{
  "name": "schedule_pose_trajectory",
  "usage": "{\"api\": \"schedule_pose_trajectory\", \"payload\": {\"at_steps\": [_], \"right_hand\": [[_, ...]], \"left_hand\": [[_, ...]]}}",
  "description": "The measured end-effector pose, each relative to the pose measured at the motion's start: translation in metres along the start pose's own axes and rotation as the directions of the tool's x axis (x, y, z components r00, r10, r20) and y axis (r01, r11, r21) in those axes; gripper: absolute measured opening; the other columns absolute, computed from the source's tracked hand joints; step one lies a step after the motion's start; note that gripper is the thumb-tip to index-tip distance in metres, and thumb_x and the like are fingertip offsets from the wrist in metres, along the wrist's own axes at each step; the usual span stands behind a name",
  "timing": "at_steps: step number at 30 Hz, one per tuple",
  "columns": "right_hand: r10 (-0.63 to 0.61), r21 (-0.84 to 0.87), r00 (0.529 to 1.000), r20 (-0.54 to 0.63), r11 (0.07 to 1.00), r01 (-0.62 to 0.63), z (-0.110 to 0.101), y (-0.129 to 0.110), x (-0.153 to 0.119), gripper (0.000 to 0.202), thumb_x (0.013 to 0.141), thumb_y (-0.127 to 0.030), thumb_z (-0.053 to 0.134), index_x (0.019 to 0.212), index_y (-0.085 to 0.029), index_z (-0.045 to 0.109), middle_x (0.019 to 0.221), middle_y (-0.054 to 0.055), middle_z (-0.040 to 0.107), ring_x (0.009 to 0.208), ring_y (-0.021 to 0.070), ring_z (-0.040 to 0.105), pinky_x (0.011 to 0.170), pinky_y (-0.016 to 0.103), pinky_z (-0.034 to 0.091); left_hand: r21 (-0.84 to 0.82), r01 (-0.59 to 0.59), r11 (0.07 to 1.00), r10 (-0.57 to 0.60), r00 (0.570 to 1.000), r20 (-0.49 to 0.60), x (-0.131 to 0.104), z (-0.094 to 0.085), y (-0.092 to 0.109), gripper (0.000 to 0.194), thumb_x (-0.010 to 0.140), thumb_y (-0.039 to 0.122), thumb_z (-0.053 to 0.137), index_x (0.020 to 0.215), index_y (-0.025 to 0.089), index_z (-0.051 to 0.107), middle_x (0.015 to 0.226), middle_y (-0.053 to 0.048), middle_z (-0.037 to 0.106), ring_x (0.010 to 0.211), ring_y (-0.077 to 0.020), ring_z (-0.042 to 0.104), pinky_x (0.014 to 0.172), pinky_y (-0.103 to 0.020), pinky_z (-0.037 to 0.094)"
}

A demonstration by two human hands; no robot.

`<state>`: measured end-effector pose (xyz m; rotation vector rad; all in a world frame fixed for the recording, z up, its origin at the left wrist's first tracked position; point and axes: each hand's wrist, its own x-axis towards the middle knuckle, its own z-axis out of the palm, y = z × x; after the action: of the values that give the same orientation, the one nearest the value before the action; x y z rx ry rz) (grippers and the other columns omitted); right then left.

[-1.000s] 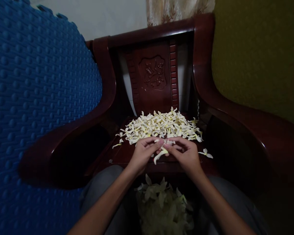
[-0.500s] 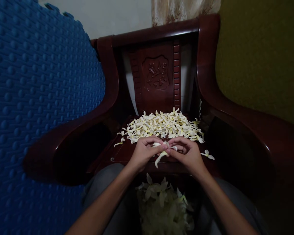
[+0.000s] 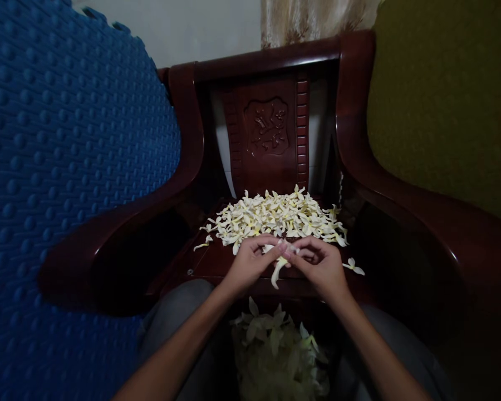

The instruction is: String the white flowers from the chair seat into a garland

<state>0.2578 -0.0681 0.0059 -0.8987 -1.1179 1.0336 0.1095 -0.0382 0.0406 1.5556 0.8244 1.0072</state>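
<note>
A small white flower (image 3: 277, 274) is pinched between both my hands, one petal curving downward. My left hand (image 3: 254, 259) closes on it with thumb and fingertips from the left. From the other side my right hand (image 3: 319, 264) grips it the same way, so the fingertips of both hands meet and hide the flower's middle. Just behind the fingers a heap of white-yellow flowers (image 3: 271, 214) covers the chair seat. One loose flower (image 3: 353, 267) lies right of my right hand, and another (image 3: 204, 243) lies left of the heap.
Below my hands, between my knees, is a dim mass of white flowers (image 3: 275, 340); whatever holds it is too dark to tell. The dark red wooden chair (image 3: 271, 172) has armrests on both sides. A blue textured mat (image 3: 67, 128) stands left, an olive-coloured surface (image 3: 442, 100) right.
Both hands have shifted slightly to the right with the flower. Its hanging petal now points more straight down. The heap looks the same.
</note>
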Motion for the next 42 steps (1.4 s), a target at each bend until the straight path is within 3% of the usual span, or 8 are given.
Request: {"api": "schedule_pose_trajectory", "payload": {"at_steps": [4,8,16,19,28,34,39,42], "right_hand": [[-0.023,-0.078,1.0,0.001,0.997,0.023,0.003,0.001,-0.001,0.024,0.067,-0.025,0.08,0.075,-0.018,0.058,0.061,-0.003,0.061,0.056,0.0123,0.064,0.054,0.02,0.047],[-0.037,-0.092,0.999,-0.005,0.995,0.036,0.005,0.002,-0.001,0.026,0.068,-0.029,0.079,0.078,-0.018,0.057,0.071,-0.002,0.059,0.056,0.0105,0.062,0.052,0.019,0.048],[0.049,0.064,0.997,0.052,0.997,-0.052,0.003,-0.001,0.0,0.038,0.063,-0.031,0.082,0.094,-0.018,0.065,0.073,0.0,0.063,0.057,0.012,0.063,0.057,0.023,0.054],[0.051,0.108,0.995,0.086,0.992,-0.06,0.003,0.0,0.001,0.031,0.063,-0.032,0.082,0.087,-0.017,0.07,0.077,0.002,0.065,0.06,0.0137,0.064,0.061,0.027,0.057],[-0.003,0.129,0.992,-0.129,0.991,0.02,0.004,-0.007,0.002,0.025,0.068,-0.037,0.078,0.076,-0.018,0.063,0.074,0.0,0.064,0.055,0.0129,0.064,0.057,0.025,0.054],[0.075,0.145,0.997,-0.031,0.987,-0.07,0.006,0.0,0.0,0.032,0.065,-0.037,0.08,0.077,-0.02,0.055,0.067,-0.002,0.063,0.059,0.0132,0.063,0.064,0.027,0.056],[0.134,0.12,0.99,0.03,0.983,-0.137,0.004,0.002,0.001,0.045,0.056,-0.03,0.086,0.094,-0.017,0.066,0.075,0.0,0.065,0.064,0.0125,0.062,0.063,0.025,0.055],[0.104,0.138,0.993,0.061,0.984,-0.112,0.005,0.0,0.001,0.035,0.056,-0.031,0.085,0.085,-0.016,0.071,0.078,0.003,0.067,0.067,0.014,0.063,0.064,0.025,0.056]], "left_hand": [[0.264,-0.195,0.945,0.213,0.976,-0.041,0.002,0.0,-0.006,0.021,0.08,0.03,0.064,0.066,0.013,0.064,0.074,-0.004,0.057,0.075,-0.0156,0.053,0.07,-0.026,0.042],[0.371,-0.193,0.908,0.223,0.974,-0.041,0.002,-0.001,-0.011,0.023,0.081,0.029,0.061,0.063,0.015,0.055,0.07,-0.002,0.053,0.072,-0.0146,0.05,0.069,-0.025,0.039],[0.082,-0.014,0.997,0.026,0.989,-0.145,0.002,-0.004,-0.009,0.032,0.065,0.036,0.077,0.061,0.015,0.053,0.064,0.003,0.05,0.061,-0.0105,0.049,0.059,-0.021,0.039],[-0.037,0.059,0.998,-0.064,0.988,-0.142,0.0,-0.003,-0.009,0.033,0.061,0.034,0.08,0.062,0.014,0.054,0.062,0.003,0.053,0.058,-0.0101,0.051,0.056,-0.021,0.041],[-0.167,0.097,0.981,-0.12,0.984,-0.13,0.003,-0.001,-0.004,0.026,0.068,0.034,0.077,0.083,0.014,0.07,0.081,-0.003,0.068,0.069,-0.0119,0.06,0.064,-0.02,0.048],[-0.055,0.068,0.996,-0.079,0.969,-0.234,0.005,-0.002,-0.005,0.034,0.061,0.026,0.08,0.091,0.013,0.07,0.077,-0.003,0.067,0.071,-0.0123,0.061,0.066,-0.02,0.048],[-0.033,0.052,0.998,-0.057,0.984,-0.17,0.004,-0.002,-0.007,0.029,0.062,0.023,0.077,0.087,0.012,0.069,0.065,0.0,0.063,0.062,-0.0107,0.058,0.06,-0.019,0.047],[-0.061,0.06,0.996,-0.069,0.985,-0.159,0.004,-0.003,-0.009,0.035,0.065,0.026,0.077,0.096,0.013,0.067,0.066,0.0,0.063,0.063,-0.0106,0.058,0.06,-0.019,0.047]]}}
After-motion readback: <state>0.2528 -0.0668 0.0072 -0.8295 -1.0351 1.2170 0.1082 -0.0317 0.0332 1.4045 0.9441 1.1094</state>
